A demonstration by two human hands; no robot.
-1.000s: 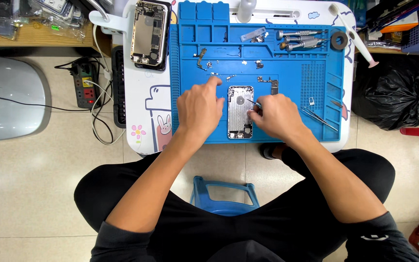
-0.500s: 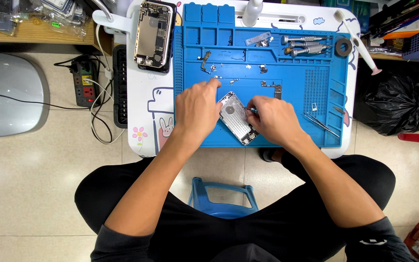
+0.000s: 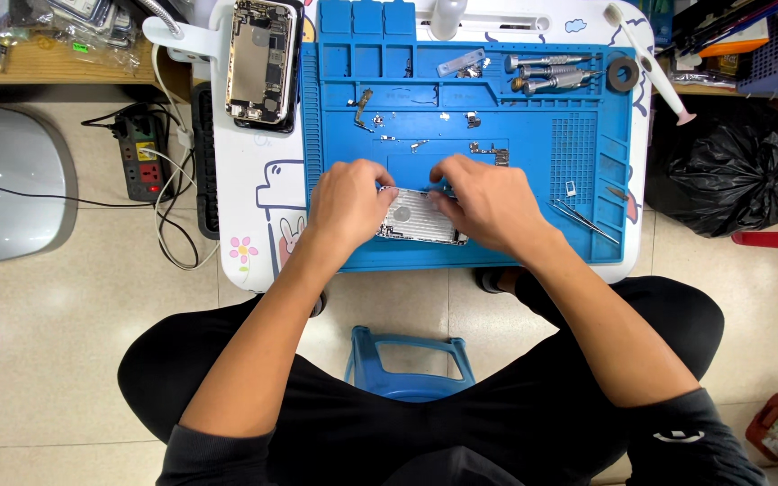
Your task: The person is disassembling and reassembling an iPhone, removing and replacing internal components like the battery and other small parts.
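Left hand (image 3: 350,200) fingers curled, pressed on left end of the silver phone housing (image 3: 416,219); right hand (image 3: 488,200) fingers bunched over its right end and top edge, whether they pinch a tool cannot be told. Housing lies flat, lengthwise, between both hands, on the blue mat (image 3: 533,162) near the bench's front edge. Tweezers (image 3: 584,220) just right of right hand. Small screws and parts beyond the fingers. Screwdrivers (image 3: 547,72) at mat's far right. Opened phone (image 3: 264,59) at far left corner.
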